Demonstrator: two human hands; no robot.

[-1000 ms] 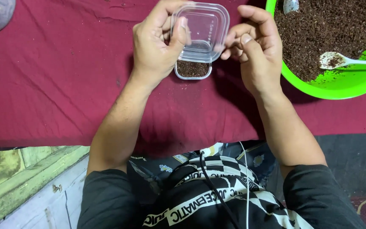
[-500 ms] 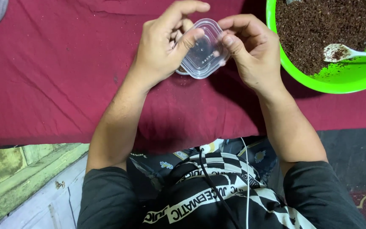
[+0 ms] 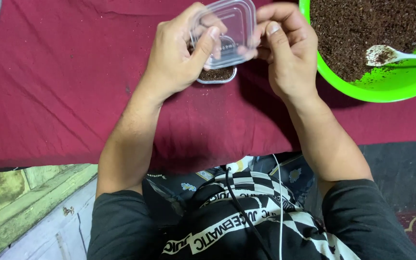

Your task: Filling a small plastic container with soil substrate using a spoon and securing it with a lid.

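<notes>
Between my two hands, a clear square plastic lid [image 3: 227, 31] is pinched, left hand [image 3: 176, 58] and right hand [image 3: 285, 53] both closed on its edges. Directly beneath sits a small clear tub of dark brown granules [image 3: 216, 75] on maroon cloth [image 3: 63, 96], mostly hidden by lid and fingers.

Clear square lid [image 3: 227, 31] (tilted) above brown-filled tub [image 3: 216, 75].

Maroon cloth [image 3: 63, 96], bright green bowl [image 3: 362, 94]
</notes>
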